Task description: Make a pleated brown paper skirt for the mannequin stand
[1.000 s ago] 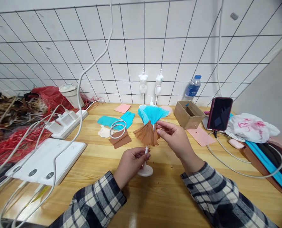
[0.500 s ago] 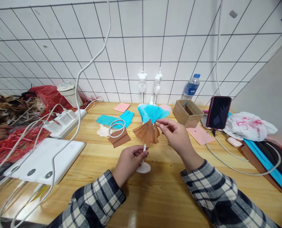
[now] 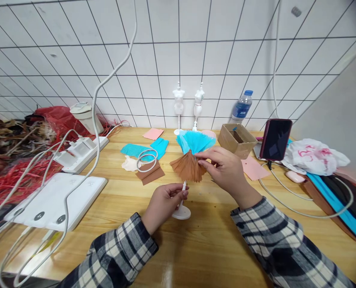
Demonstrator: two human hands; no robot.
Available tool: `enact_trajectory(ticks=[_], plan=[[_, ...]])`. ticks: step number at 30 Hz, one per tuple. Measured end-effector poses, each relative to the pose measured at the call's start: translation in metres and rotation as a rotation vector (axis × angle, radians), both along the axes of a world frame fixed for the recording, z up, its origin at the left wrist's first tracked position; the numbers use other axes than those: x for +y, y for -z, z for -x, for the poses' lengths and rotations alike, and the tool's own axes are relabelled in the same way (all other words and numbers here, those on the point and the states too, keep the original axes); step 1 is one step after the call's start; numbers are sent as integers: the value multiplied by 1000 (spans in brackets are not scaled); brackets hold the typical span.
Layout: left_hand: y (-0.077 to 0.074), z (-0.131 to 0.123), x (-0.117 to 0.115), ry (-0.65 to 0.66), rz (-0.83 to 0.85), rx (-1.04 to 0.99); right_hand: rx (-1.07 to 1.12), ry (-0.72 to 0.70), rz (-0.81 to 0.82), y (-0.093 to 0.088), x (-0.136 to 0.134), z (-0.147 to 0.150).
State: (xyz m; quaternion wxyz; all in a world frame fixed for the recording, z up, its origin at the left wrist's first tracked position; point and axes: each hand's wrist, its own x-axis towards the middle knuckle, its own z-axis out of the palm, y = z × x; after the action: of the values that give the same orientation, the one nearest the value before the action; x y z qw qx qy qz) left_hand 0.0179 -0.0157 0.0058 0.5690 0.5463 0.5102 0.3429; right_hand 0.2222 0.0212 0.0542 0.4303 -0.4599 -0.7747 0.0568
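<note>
A small white mannequin stand [image 3: 181,212] rests on the wooden table [image 3: 196,244], wearing a pleated brown paper skirt [image 3: 187,168] under a fanned turquoise paper piece [image 3: 196,141]. My left hand [image 3: 163,205] is closed around the stand's thin white post just above its round base. At the right edge of the brown skirt, where it meets the turquoise fan, the fingers of my right hand [image 3: 224,168] pinch the paper. Both sleeves are plaid.
Two bare white mannequins [image 3: 179,103] stand by the tiled wall. Turquoise, pink and brown paper pieces and two white rings [image 3: 146,159] lie behind the stand. A cardboard box [image 3: 237,140], water bottle [image 3: 242,107], propped phone [image 3: 275,139], power strips and cables, and red raffia [image 3: 12,176] surround the area.
My right hand has shifted slightly down onto the brown skirt's right edge, and the skirt is spread a little wider. My left hand keeps its hold on the post.
</note>
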Motion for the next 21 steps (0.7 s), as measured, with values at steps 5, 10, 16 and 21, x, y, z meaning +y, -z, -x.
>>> enact_trajectory(ticks=[5, 10, 16, 21], plan=[[2, -1, -1, 20, -27, 23, -49, 13, -45, -1, 0, 1], [4, -1, -2, 35, -73, 55, 49, 61, 59, -3, 0, 4], [6, 1, -2, 55, -139, 122, 185, 127, 164, 2, 0, 13], [9, 3, -1, 88, -187, 198, 295, 230, 143, 14, -2, 24]])
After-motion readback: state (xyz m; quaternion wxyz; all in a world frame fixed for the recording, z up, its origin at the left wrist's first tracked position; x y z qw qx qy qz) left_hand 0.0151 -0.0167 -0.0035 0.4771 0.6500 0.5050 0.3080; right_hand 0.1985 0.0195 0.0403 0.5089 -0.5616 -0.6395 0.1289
